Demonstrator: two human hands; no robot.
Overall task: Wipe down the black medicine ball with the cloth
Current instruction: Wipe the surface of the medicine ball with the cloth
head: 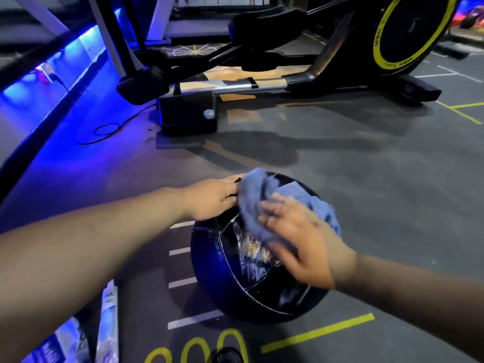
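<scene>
Right hand (296, 239) presses the blue cloth (264, 203) flat on the black medicine ball (235, 271), fingers spread; left hand (212, 199) steadies the ball's top, fingers partly hidden.

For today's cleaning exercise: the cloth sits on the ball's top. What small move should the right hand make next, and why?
Probably sweep the cloth down toward the near panels: the right hand presses it high on the medicine ball, the left hand steadies the far side, and the lower front remains uncovered.
</scene>
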